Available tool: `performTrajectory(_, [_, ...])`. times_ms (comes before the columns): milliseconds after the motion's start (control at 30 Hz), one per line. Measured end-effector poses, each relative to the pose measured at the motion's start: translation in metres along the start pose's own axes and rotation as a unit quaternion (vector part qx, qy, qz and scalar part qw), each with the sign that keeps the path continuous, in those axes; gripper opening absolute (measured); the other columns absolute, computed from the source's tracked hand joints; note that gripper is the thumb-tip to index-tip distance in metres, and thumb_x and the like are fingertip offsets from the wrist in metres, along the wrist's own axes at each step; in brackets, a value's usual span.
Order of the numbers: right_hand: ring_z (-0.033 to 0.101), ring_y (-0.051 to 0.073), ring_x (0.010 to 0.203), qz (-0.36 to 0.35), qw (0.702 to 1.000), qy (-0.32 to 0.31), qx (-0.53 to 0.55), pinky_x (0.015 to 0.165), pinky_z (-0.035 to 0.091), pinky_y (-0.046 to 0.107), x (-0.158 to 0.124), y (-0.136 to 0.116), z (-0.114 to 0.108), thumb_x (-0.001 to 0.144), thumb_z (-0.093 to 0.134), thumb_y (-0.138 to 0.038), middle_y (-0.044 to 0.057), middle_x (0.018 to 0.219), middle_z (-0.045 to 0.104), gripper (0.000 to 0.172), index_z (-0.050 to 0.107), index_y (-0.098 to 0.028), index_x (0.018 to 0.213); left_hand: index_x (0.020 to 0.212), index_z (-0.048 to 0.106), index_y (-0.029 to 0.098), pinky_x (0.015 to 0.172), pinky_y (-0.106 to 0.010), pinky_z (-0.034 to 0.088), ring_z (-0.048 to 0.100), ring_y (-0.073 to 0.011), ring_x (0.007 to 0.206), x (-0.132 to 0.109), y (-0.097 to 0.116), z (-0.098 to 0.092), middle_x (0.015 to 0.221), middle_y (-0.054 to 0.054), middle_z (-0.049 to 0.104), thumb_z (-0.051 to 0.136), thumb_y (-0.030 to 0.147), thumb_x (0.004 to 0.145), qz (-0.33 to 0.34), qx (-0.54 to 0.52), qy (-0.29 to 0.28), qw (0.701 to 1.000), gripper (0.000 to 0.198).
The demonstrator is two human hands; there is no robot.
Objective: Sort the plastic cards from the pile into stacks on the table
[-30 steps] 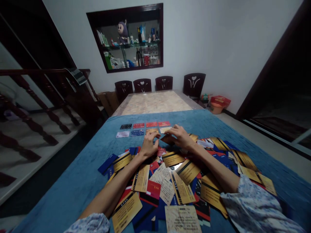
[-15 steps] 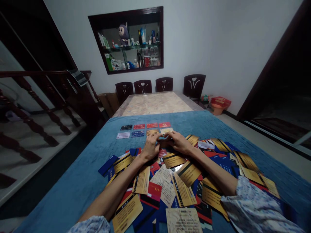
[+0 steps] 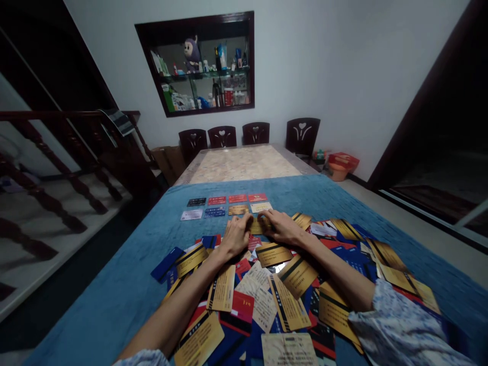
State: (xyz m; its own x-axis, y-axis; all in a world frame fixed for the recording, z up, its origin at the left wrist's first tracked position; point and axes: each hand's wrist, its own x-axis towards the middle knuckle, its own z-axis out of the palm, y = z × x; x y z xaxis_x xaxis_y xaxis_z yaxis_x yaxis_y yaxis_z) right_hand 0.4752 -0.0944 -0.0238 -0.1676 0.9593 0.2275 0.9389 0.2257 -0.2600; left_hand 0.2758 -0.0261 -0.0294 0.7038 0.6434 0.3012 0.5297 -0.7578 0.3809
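Between my two hands is a gold card [image 3: 258, 226], its broad face showing. My left hand [image 3: 237, 235] pinches its left end with curled fingers. At the other end, the bent fingers of my right hand [image 3: 281, 226] grip the card. Below and around my forearms spreads a loose heap of gold, red, blue and pale cards, among them a gold striped card [image 3: 299, 274] and a cream card [image 3: 288, 351]. Just beyond my fingers lie two neat rows of cards, including a black card [image 3: 196, 202], a white card [image 3: 261, 207] and a blue card [image 3: 215, 213].
A blue cloth [image 3: 125, 269] covers the near part of the table; the far part is a pale patterned tabletop [image 3: 244, 161]. Dark chairs [image 3: 303, 133] stand behind it. Wooden railings [image 3: 49, 183] run along the left, and a red-orange bucket [image 3: 338, 172] sits on the right floor.
The gold card between my hands has turned so its face shows, where before it was a dark sliver. My fingertips have moved slightly apart, and the view has shifted a little.
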Motion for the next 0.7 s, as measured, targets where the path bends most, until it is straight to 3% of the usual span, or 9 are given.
performTrajectory(267, [0.052, 0.028, 0.111, -0.012, 1.0, 0.017, 0.014, 0.09, 0.044, 0.039, -0.001, 0.011, 0.006, 0.074, 0.075, -0.022, 0.012, 0.118, 0.055, 0.066, 0.053, -0.022, 0.136, 0.124, 0.057, 0.019, 0.094, -0.041, 0.044, 0.056, -0.0265, 0.105, 0.001, 0.001, -0.002, 0.109, -0.01, 0.066, 0.054, 0.007, 0.078, -0.017, -0.015, -0.006, 1.0, 0.048])
performTrajectory(433, [0.049, 0.027, 0.107, -0.046, 0.998, 0.034, 0.003, 0.088, 0.044, 0.04, -0.001, 0.014, 0.005, 0.076, 0.072, -0.021, 0.012, 0.116, 0.053, 0.064, 0.054, -0.023, 0.137, 0.125, 0.058, 0.019, 0.095, -0.043, 0.045, 0.057, -0.0272, 0.107, 0.004, 0.0, -0.005, 0.108, -0.01, 0.065, 0.058, 0.01, 0.078, -0.026, -0.026, -0.01, 0.999, 0.048])
performTrajectory(700, [0.047, 0.029, 0.112, -0.048, 0.997, 0.038, -0.053, 0.088, 0.042, 0.041, 0.001, 0.007, -0.004, 0.083, 0.069, -0.028, 0.016, 0.125, 0.057, 0.057, 0.054, -0.02, 0.137, 0.131, 0.055, 0.02, 0.1, -0.046, 0.045, 0.056, -0.0299, 0.117, 0.006, 0.0, -0.015, 0.126, -0.011, 0.063, 0.064, 0.013, 0.072, -0.033, -0.025, -0.005, 0.999, 0.06])
